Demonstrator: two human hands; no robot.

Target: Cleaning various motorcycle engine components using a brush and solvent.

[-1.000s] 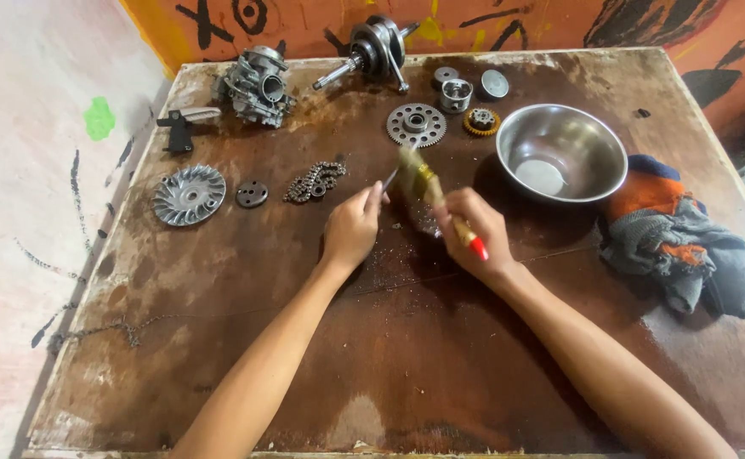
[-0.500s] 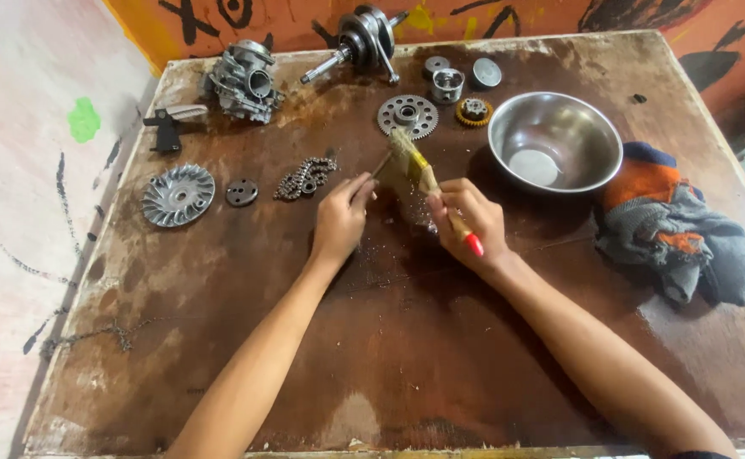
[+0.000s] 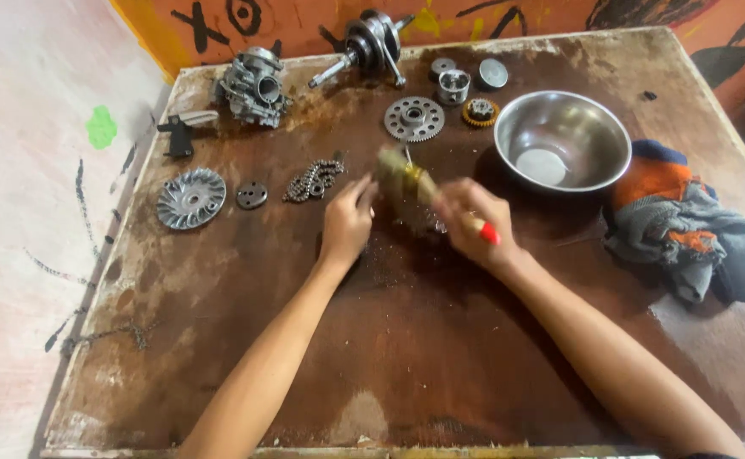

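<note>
My right hand (image 3: 473, 221) grips a red-handled brush (image 3: 415, 180) whose yellowish bristles point up and left, blurred by motion. My left hand (image 3: 347, 223) rests on the brown table (image 3: 406, 357) and steadies a small dark metal part (image 3: 413, 217) between the two hands; the part is mostly hidden and blurred. Just left of my left hand lies a short chain (image 3: 313, 179). A toothed gear (image 3: 413, 118) sits right behind the brush tip.
A steel bowl (image 3: 562, 140) stands at the right, rags (image 3: 687, 225) beside it. A carburettor (image 3: 253, 85), crankshaft (image 3: 371, 40), piston (image 3: 454, 85), small gear (image 3: 480, 111), finned pulley disc (image 3: 190, 197) and small round plate (image 3: 252, 195) lie along the back and left.
The brush has swept back and forth over the small part, bristles now blurred near the gear. My left hand stays on the part. The camera view has shifted slightly.
</note>
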